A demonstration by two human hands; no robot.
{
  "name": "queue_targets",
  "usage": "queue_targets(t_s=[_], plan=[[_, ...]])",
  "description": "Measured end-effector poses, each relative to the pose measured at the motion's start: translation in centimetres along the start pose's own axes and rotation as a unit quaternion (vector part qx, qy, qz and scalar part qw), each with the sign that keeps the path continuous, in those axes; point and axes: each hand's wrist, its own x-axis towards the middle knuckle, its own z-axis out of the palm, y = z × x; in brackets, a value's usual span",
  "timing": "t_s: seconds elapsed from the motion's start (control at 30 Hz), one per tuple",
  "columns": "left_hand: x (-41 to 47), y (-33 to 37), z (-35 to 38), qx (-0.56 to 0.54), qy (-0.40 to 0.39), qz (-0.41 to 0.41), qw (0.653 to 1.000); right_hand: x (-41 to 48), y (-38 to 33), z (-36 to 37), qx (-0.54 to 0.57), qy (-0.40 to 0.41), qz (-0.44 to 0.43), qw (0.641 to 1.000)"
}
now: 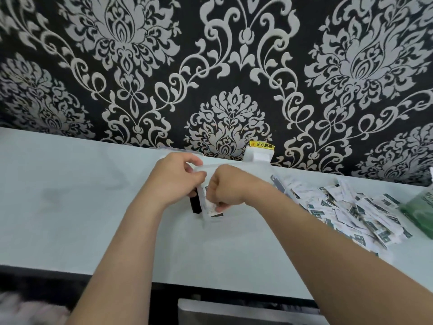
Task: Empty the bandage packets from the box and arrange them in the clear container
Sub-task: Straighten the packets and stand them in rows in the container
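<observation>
A clear container (248, 184) stands on the white counter at the middle, hard to make out against the surface. My left hand (178, 178) grips its near-left corner, where a black part shows below my fingers. My right hand (228, 187) is closed on a few white-and-green bandage packets (212, 207), held upright inside the container's left end. A loose heap of bandage packets (351, 212) lies on the counter to the right. The green box (419, 207) sits at the far right edge, partly out of frame.
The white counter (82, 207) runs along a black-and-silver patterned wall. A white socket block with a yellow warning label (260, 152) sits against the wall behind the container. The counter's front edge is close below my forearms, and a grey object (234, 313) lies beneath it.
</observation>
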Motion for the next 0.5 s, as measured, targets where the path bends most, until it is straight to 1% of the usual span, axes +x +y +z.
queue_targets(t_s=[0.1,0.13,0.2,0.3,0.4,0.47,0.5], plan=[[-0.2,0.2,-0.1,-0.006,-0.003,0.000,1.000,-0.4,-1.1,0.2,-0.150,0.016,-0.030,0.988],[-0.3,0.2,-0.1,-0.007,-0.006,-0.002,1.000,-0.6,-1.4,0.2,-0.185,0.006,-0.032,0.982],[-0.5,0.4,-0.2,0.002,-0.013,-0.003,1.000,-1.0,-1.7,-0.1,-0.221,-0.024,-0.041,0.974],[-0.7,0.6,-0.3,0.015,-0.021,-0.002,1.000,-1.4,-1.8,-0.5,-0.206,-0.058,-0.043,0.976],[-0.7,0.7,-0.5,0.063,-0.017,0.002,0.998,-1.6,-1.7,-0.4,-0.175,-0.059,-0.038,0.982],[-0.4,0.9,-0.3,0.106,0.009,0.001,0.994,-1.6,-1.1,-0.6,-0.128,-0.042,-0.031,0.990],[-0.3,1.1,-0.1,0.123,0.038,0.002,0.992,-1.7,-0.6,-1.0,-0.089,-0.028,-0.030,0.995]])
